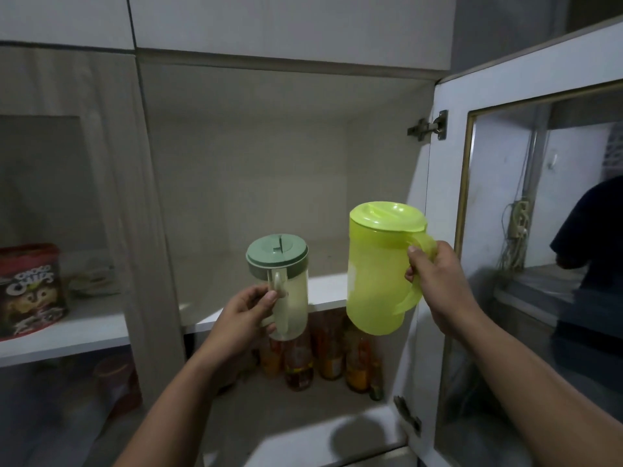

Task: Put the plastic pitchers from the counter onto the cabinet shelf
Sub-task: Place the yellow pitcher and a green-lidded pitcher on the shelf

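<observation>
My left hand [247, 313] grips the handle of a small clear pitcher [293, 298] with a grey-green lid, held upright in front of the shelf's front edge. My right hand [438, 284] grips the handle of a larger lime-green pitcher [376, 274] with a matching lid, also upright and in the air. Both pitchers hang just in front of the open cabinet's bare white shelf [332, 286]. The two pitchers are apart, with the green one higher and to the right.
The cabinet's glass door [526, 230] stands open at the right, close to my right hand. Several bottles [323, 355] stand on the shelf below. A red cereal tin [32, 288] sits in the left compartment behind a divider [151, 230].
</observation>
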